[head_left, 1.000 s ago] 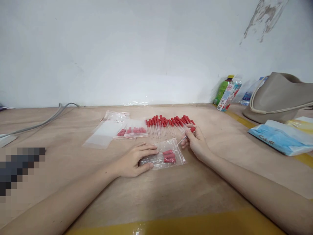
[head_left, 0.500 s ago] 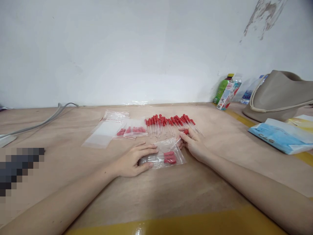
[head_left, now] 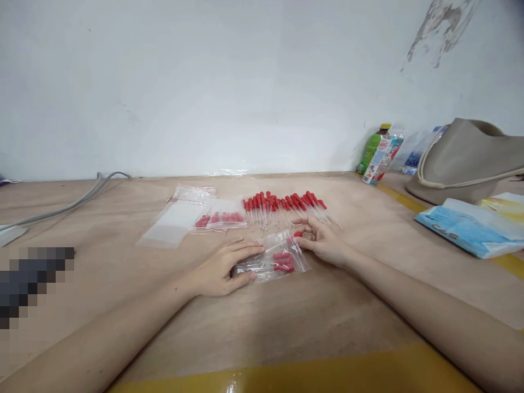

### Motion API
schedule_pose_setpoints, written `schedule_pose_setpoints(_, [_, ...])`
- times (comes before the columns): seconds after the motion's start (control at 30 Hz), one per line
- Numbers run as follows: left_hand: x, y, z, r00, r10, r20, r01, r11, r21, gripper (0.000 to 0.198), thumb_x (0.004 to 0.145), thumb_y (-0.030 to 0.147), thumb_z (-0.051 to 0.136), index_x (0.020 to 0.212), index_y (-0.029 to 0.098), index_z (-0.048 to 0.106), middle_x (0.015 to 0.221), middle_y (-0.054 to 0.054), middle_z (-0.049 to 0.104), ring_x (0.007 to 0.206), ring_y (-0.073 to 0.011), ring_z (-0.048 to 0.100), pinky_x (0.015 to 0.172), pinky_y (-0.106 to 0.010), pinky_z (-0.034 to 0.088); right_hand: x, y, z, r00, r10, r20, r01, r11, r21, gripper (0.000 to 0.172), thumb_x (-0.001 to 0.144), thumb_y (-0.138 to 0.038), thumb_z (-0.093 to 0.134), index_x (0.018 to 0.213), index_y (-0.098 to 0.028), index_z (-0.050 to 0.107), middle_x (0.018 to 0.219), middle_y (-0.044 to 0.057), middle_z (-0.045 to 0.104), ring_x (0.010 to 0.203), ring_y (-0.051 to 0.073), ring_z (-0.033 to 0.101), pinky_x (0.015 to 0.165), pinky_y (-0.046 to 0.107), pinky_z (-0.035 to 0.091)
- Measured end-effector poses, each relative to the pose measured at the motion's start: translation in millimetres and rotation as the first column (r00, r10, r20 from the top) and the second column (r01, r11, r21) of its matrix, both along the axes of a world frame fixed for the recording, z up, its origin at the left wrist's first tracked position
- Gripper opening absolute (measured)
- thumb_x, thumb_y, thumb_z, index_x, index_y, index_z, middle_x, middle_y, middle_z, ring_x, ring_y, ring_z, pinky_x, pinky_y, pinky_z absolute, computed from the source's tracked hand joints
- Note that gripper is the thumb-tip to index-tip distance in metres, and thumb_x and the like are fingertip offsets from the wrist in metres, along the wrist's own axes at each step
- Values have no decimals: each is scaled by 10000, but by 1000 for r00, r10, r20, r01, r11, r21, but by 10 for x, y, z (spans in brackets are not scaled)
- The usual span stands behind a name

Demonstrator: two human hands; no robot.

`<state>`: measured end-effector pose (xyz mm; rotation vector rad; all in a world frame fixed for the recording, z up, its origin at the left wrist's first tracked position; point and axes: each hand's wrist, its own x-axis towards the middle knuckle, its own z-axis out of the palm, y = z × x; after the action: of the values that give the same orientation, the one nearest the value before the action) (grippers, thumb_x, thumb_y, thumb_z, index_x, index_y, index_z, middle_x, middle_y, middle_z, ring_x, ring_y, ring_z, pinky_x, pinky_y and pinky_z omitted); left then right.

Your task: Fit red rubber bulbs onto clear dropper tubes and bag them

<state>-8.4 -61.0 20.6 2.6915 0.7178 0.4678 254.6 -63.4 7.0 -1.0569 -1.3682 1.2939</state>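
Observation:
My left hand (head_left: 228, 268) lies on a clear zip bag (head_left: 266, 268), its fingers stretched out and thumb apart, holding the bag down. Inside the bag are a few droppers with red rubber bulbs (head_left: 283, 263). At the bag's right end, my right hand (head_left: 319, 239) has its thumb and a finger on the red bulb of another dropper (head_left: 295, 236). That dropper's stem points left into the bag's mouth, though plastic blurs it. Behind the hands lies a row of loose droppers (head_left: 282, 202) with red bulbs and thin clear stems.
Filled bags (head_left: 227, 218) and a stack of flat zip bags (head_left: 172, 218) lie left of the row. A grey cable (head_left: 77, 201) runs along the left. Bottles (head_left: 371, 150), a grey-beige bag (head_left: 462, 164) and a blue tissue pack (head_left: 462, 226) stand or lie at the right.
My right hand has moved left and slightly down, bringing the dropper from upright beside the bag into its mouth. The left hand has stayed in place.

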Motion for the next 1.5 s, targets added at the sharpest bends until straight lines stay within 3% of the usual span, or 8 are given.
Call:
schedule_pose_setpoints(0.17, [4,4,-2,1000,11,-2,-11,1000,11,498,824,355,512,1295,243,395,1309,-64,461,1213,-241,401,1018,-451,322,-1,-6,-7,987,35,154,-36,999,0,345,586,-328,691,813,-195,467,595,-77,539,378,41,432,344,166,354])
schedule_pose_setpoints(0.33, [5,-5,7,1000,3,-15,-2,1000,16,495,832,357,499,1300,243,386,1307,-62,463,1215,-238,397,1012,-448,329,-74,-21,9,961,-42,274,3,990,141,209,587,-281,688,703,-159,563,476,-75,470,396,39,392,362,156,296])
schedule_pose_setpoints(0.6, [17,-9,18,1000,11,-17,-10,1000,24,495,831,353,499,1298,232,388,1309,-62,460,1213,-231,398,1014,-428,333,-90,-10,-94,992,-33,118,26,998,60,502,615,-280,655,1073,-194,467,791,5,631,548,115,575,463,232,437])
schedule_pose_setpoints(0.83, [10,-12,16,1000,5,-24,-5,1000,25,496,840,350,488,1310,243,371,1316,-55,452,1220,-231,389,1016,-430,326,-108,26,-157,981,-97,171,69,984,164,434,628,-250,644,1032,-177,504,665,-30,571,556,105,555,513,228,441])
schedule_pose_setpoints(1.0, [10,-8,10,999,17,-27,-17,1000,9,492,838,345,492,1305,244,379,1321,-42,448,1225,-214,382,1030,-411,316,-99,0,-102,989,8,145,-24,994,107,442,688,-287,581,1097,-179,454,720,-7,588,583,107,556,505,220,427])
schedule_pose_setpoints(1.2, [10,-11,19,999,5,-34,-5,1000,10,475,847,337,481,1307,271,382,1352,-38,410,1244,-216,364,1030,-421,311,-97,-4,-102,897,-293,330,172,921,348,273,720,-288,537,960,-158,546,727,15,563,550,106,507,515,246,420])
schedule_pose_setpoints(1.37, [7,-13,22,999,-4,-42,4,1000,18,456,849,340,482,1294,283,401,1354,-40,406,1244,-219,366,1029,-432,309,-64,101,-117,715,-474,514,147,821,552,178,736,-231,504,864,-154,600,679,12,557,501,95,445,526,253,398])
schedule_pose_setpoints(1.5, [8,-5,20,999,0,-45,1,1000,29,448,853,332,476,1293,293,399,1353,-28,407,1240,-208,369,1029,-426,312,-77,269,-142,652,-534,538,103,765,636,184,734,-207,504,873,-157,614,752,34,554,592,118,491,576,257,409])
